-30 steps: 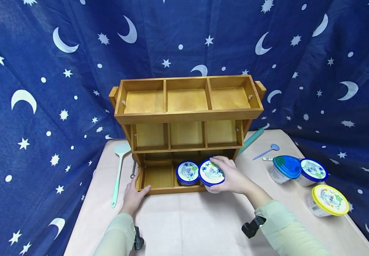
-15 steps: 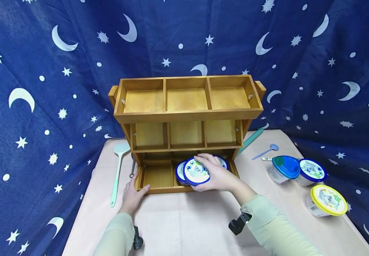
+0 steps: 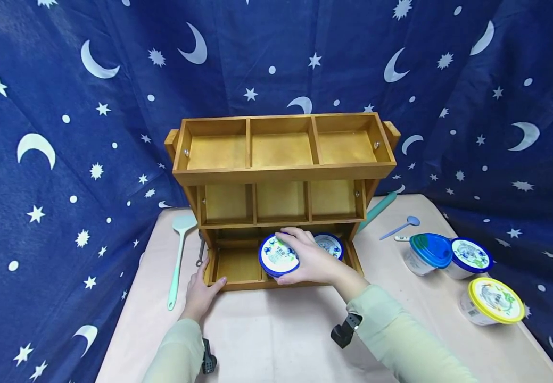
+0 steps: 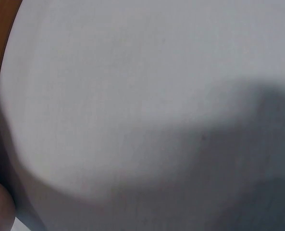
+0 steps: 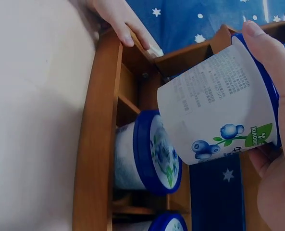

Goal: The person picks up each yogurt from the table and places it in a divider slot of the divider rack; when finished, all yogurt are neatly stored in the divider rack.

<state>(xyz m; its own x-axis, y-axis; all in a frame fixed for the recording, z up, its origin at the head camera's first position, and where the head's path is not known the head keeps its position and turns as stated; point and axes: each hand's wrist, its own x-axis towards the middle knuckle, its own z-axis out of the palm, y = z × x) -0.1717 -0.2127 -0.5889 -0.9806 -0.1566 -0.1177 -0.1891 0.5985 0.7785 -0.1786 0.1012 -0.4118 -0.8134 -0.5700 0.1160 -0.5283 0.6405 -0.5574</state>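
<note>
My right hand (image 3: 308, 259) grips a white yogurt tub with a blue lid (image 3: 278, 256) and blueberry pictures, over the bottom tier of a wooden tiered box (image 3: 283, 173). In the right wrist view the held tub (image 5: 219, 106) is tilted, apart from a second blue-lidded tub (image 5: 147, 154) standing in the middle bottom compartment. That second tub is covered from the head camera. A third blue-lidded tub (image 3: 329, 244) sits in the right bottom compartment. My left hand (image 3: 199, 290) rests on the box's front left corner, thumb along the front rim, fingers against the side.
On the right stand a tub with a domed blue lid (image 3: 430, 252), another blue-lidded tub (image 3: 470, 255) and a yellow-lidded tub (image 3: 492, 300). A small blue spoon (image 3: 401, 227) lies behind them. A mint spatula (image 3: 178, 260) lies left of the box.
My right hand has carried the held tub leftward from the right bottom compartment to over the middle one, uncovering the third tub. My left hand stays at the corner.
</note>
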